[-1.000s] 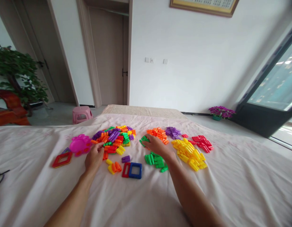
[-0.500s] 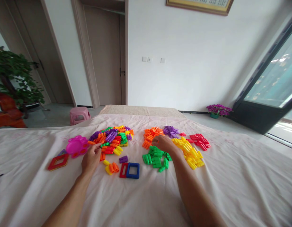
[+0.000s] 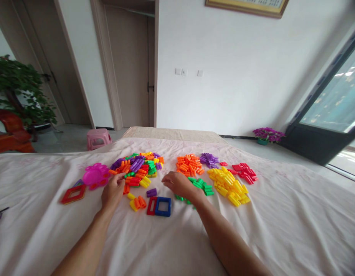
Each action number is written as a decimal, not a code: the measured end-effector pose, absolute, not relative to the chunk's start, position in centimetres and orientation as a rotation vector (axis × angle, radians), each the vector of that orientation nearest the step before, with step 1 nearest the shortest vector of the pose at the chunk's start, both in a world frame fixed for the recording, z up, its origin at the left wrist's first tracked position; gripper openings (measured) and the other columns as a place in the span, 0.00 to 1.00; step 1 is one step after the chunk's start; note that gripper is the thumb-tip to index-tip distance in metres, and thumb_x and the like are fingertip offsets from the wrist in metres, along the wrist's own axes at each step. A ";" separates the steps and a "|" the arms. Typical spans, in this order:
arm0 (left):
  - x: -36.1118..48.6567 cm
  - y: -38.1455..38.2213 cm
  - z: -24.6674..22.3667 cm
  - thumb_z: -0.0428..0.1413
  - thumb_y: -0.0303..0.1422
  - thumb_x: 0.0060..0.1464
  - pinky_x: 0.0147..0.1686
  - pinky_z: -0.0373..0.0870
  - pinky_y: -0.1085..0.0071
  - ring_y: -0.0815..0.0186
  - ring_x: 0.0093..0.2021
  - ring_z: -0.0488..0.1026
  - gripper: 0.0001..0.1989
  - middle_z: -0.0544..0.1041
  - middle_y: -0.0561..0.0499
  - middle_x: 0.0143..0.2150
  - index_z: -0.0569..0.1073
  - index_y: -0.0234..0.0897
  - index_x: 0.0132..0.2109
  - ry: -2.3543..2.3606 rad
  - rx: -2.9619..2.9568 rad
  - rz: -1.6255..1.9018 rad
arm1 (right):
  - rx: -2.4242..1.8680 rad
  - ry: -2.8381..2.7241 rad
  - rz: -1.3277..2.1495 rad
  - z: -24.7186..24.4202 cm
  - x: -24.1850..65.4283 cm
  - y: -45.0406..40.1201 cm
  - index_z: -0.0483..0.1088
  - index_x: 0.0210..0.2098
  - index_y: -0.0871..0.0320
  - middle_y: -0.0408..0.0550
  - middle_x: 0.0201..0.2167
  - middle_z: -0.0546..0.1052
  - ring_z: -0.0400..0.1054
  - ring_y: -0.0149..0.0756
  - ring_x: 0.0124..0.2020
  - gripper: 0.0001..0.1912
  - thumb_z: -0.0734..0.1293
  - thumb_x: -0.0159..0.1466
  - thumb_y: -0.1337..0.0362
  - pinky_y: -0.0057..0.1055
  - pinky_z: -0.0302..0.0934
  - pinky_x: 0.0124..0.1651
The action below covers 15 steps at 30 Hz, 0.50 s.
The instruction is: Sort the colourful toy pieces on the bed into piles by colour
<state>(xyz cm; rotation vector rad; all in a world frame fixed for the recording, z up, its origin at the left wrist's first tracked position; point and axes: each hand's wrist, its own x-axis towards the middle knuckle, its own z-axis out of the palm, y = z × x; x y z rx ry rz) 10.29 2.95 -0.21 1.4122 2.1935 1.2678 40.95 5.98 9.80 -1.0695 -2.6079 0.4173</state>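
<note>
My left hand (image 3: 113,189) is at the left edge of a mixed pile of coloured blocks (image 3: 137,168), its fingers pinched together; what they hold is too small to make out. Between that pile and the sorted ones hovers my right hand (image 3: 179,184), fingers slightly apart and nothing seen in them. It partly hides the green blocks (image 3: 204,186). Behind it lie orange blocks (image 3: 189,165) and purple blocks (image 3: 208,160). Yellow blocks (image 3: 229,186) and red blocks (image 3: 245,172) are farther right.
A pink flower-shaped tray (image 3: 92,174) and a red frame (image 3: 70,194) lie at the left. Nearer me are a blue square frame (image 3: 163,207), a purple block (image 3: 151,193) and a few yellow and orange blocks (image 3: 140,202). A pink stool (image 3: 98,138) stands beyond the cloth.
My right hand has moved left, away from the orange and green piles, and its fingers have loosened. My left hand stays beside the mixed pile. The view has shifted slightly.
</note>
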 end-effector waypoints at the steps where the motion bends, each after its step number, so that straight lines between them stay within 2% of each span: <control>1: 10.3 2.9 -0.2 0.51 0.37 0.57 0.48 0.72 0.66 0.59 0.49 0.77 0.20 0.80 0.46 0.51 0.76 0.40 0.54 2.191 1.411 1.272 | -1.034 -2.615 0.415 9.3 39.9 5.5 0.78 0.48 0.56 0.52 0.45 0.80 0.73 0.38 0.47 0.14 0.61 0.70 0.63 0.28 0.62 0.49; 4: 10.3 2.9 -0.2 0.51 0.37 0.58 0.48 0.71 0.66 0.59 0.50 0.77 0.20 0.80 0.46 0.52 0.76 0.40 0.54 2.182 1.408 1.277 | -1.029 -2.652 0.353 7.6 37.5 4.6 0.77 0.50 0.57 0.54 0.46 0.78 0.71 0.40 0.49 0.16 0.61 0.71 0.58 0.30 0.62 0.50; 8: 10.5 2.9 0.0 0.51 0.37 0.58 0.48 0.71 0.66 0.59 0.50 0.76 0.19 0.80 0.46 0.52 0.76 0.40 0.54 2.188 1.411 1.273 | -1.066 -2.680 0.320 6.1 36.4 4.4 0.78 0.42 0.57 0.53 0.43 0.78 0.71 0.41 0.48 0.12 0.67 0.67 0.55 0.32 0.62 0.49; 12: 10.5 2.8 0.2 0.51 0.37 0.57 0.48 0.72 0.66 0.59 0.49 0.77 0.20 0.80 0.45 0.51 0.76 0.40 0.54 2.191 1.408 1.264 | -1.100 -2.528 0.507 6.4 36.9 4.8 0.77 0.40 0.55 0.46 0.40 0.79 0.72 0.36 0.41 0.09 0.73 0.61 0.59 0.26 0.61 0.40; 15: 10.4 2.9 0.0 0.51 0.37 0.57 0.47 0.72 0.67 0.59 0.49 0.77 0.20 0.80 0.45 0.52 0.76 0.40 0.54 2.196 1.414 1.249 | -1.056 -2.358 0.545 7.7 38.5 6.0 0.77 0.38 0.56 0.45 0.37 0.79 0.71 0.33 0.37 0.07 0.73 0.61 0.61 0.25 0.60 0.38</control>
